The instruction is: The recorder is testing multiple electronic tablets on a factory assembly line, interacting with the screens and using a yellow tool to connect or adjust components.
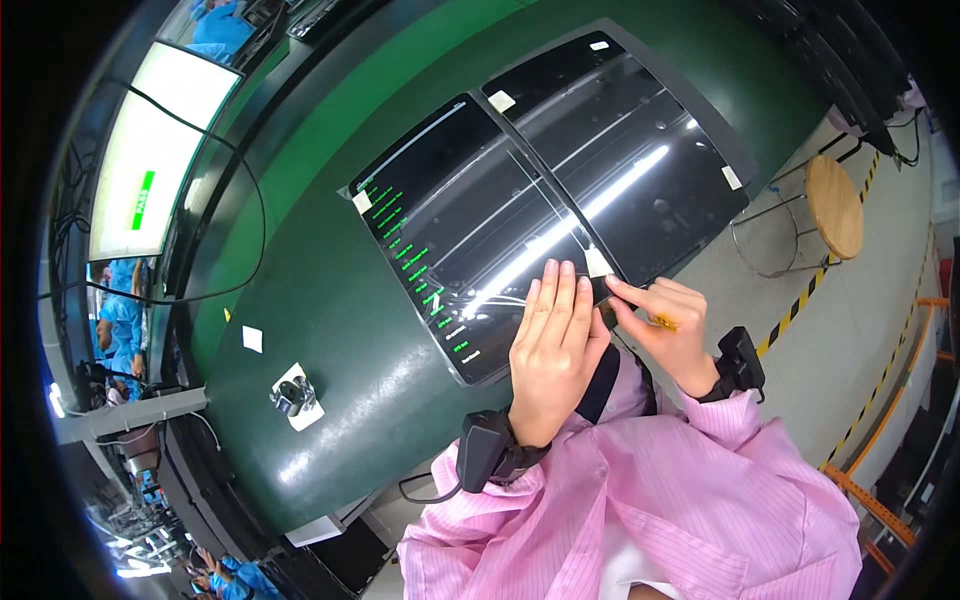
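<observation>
— How far along is the film on the near glass panel?

— Barely begun, I'd judge. The right hand pinches the white pull tab at the panel's corner; the left hand lies flat, fingers together, pressing the glass just beside that pinch.

— And the far panel?

— Beyond the pinch, its tabs untouched.

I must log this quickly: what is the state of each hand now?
Left hand: open, flat on the dark glossy panel.
Right hand: fingers pinching the white tab at the panel's corner.
</observation>
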Action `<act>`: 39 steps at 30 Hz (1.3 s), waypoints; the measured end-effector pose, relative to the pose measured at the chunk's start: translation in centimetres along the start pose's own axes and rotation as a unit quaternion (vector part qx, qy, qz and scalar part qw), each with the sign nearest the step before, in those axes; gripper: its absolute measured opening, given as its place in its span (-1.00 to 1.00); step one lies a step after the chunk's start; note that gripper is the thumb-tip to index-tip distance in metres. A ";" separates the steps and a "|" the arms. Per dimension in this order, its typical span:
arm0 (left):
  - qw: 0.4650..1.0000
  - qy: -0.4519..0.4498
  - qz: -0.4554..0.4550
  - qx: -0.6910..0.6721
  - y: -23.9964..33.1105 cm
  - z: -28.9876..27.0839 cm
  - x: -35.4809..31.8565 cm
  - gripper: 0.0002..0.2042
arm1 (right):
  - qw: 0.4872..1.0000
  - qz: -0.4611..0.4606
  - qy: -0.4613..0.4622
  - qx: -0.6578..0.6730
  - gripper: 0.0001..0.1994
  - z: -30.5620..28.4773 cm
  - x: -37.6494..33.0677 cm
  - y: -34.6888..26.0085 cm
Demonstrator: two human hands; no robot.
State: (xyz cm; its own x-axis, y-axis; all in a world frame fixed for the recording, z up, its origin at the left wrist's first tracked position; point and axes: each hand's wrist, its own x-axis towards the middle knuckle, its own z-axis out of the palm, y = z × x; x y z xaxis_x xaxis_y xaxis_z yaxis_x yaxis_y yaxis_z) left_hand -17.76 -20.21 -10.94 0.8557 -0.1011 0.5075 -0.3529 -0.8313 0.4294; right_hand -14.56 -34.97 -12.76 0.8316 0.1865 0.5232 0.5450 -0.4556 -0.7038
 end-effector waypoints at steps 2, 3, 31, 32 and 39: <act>1.000 0.013 0.001 0.003 0.0 0.3 0.0 -0.67 | 1.000 -0.019 0.008 0.006 -0.65 0.2 0.0 0.5; 1.000 0.012 0.001 0.005 -0.1 0.4 0.1 -0.67 | 0.999 -0.033 0.009 0.002 -0.65 0.2 0.0 0.7; 0.985 0.102 -0.130 0.050 -3.8 -14.0 -1.7 -0.67 | 0.940 0.215 -0.068 0.257 -0.55 -5.1 1.4 -4.4; 0.983 0.098 -0.141 0.066 -4.6 -14.3 -2.7 -0.68 | 0.914 0.200 -0.127 0.329 -0.52 -4.4 2.4 -7.1; 0.986 0.048 -0.146 0.071 -5.6 -13.4 -4.2 -0.66 | 0.115 -0.002 -0.601 0.791 -0.67 2.2 3.6 -23.5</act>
State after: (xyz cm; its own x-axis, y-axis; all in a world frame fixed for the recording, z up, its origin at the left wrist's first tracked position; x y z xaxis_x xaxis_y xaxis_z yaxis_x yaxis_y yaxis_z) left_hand -24.41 -7.78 -5.44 0.8705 0.1997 0.4498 -0.0350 -0.8866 0.4613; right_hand -24.15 -21.73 4.58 -0.2738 0.6030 0.7492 -0.9067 0.0979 -0.4102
